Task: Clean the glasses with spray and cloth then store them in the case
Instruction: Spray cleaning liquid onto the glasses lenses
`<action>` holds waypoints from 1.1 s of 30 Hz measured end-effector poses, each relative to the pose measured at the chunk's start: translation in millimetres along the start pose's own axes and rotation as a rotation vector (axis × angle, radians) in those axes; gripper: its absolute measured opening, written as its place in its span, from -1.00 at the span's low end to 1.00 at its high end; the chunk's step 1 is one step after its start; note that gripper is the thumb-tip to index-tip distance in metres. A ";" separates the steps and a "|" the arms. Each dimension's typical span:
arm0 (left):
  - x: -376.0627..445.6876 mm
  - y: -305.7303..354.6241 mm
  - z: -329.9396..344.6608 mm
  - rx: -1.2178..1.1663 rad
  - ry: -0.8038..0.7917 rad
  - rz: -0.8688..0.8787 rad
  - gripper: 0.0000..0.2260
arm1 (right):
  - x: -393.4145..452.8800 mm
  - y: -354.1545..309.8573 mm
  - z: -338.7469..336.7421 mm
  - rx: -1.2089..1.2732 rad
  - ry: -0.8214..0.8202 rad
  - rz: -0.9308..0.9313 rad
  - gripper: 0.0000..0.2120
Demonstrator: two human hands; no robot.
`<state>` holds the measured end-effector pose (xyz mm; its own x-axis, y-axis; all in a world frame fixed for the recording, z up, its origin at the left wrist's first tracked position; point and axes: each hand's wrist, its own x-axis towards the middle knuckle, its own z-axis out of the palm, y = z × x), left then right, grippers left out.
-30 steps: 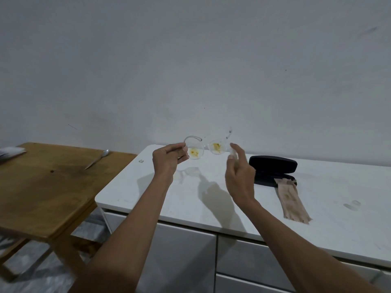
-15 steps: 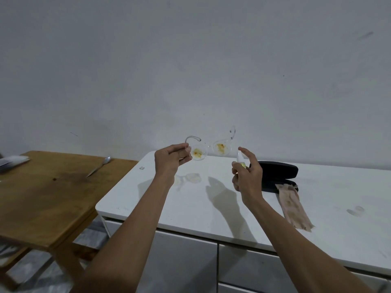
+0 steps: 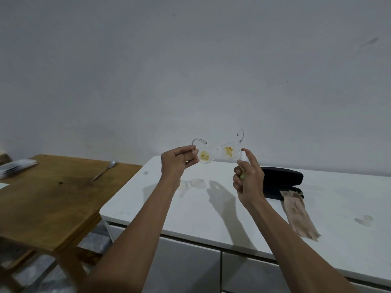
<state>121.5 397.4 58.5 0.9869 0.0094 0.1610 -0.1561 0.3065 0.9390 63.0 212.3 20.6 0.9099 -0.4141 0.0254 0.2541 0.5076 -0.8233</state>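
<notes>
clear-framed glasses [image 3: 218, 152] are held up in the air above the white cabinet top [image 3: 211, 204], in front of the grey wall. the left lens edge is pinched by the left hand [image 3: 177, 161], fingers curled round the frame. both lenses are marked with yellow-brown smears; the temple arms are unfolded and point away toward the wall.

a small spray bottle [image 3: 242, 159] is gripped in the right hand [image 3: 248, 180], just beside the right lens; the index finger is laid over its white top, and a bit of green shows between the fingers. the two hands are held apart, the glasses spanning the gap between them.

a black case [image 3: 283, 176] is seen lying open on the cabinet top, behind and to the right of the right hand. a beige cloth [image 3: 298, 214] is spread flat with its far end touching the case's lower half.

faint smudges are noted on the cabinet top under the glasses and near the right edge. a wooden table [image 3: 53, 204] stands to the left, with a spoon [image 3: 103, 170] and a blurred stack of papers [image 3: 17, 168] on it.
</notes>
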 end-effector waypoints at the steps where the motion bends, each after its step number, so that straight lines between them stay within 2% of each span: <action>1: 0.4 -0.4 0.0 0.000 0.000 0.001 -0.83 | -0.1 -0.8 0.3 0.008 -0.002 0.009 -0.60; 7: 0.2 -4.0 -1.0 -0.002 -0.013 0.002 -0.82 | -0.5 -2.0 1.3 0.047 0.016 0.037 -0.68; 15: 0.5 -1.8 0.6 -0.020 -0.013 0.003 -0.80 | -3.8 6.6 8.6 0.019 -0.054 0.070 -0.59; 22: -0.6 -0.2 6.6 -0.024 -0.023 -0.003 -0.82 | -10.8 14.6 30.1 0.065 -0.141 0.155 -0.64; 28: -0.4 -1.1 5.6 -0.025 -0.016 -0.007 -0.81 | -11.5 19.6 35.6 0.096 -0.146 0.209 -0.61; 33: -0.5 -3.0 3.0 -0.023 -0.005 -0.011 -0.82 | -13.5 22.3 36.2 0.081 -0.114 0.223 -0.68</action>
<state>121.4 393.6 56.5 0.9883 0.0016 0.1524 -0.1445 0.3285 0.9334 68.3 256.5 22.4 0.9762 -0.2000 -0.0841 0.0645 0.6377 -0.7676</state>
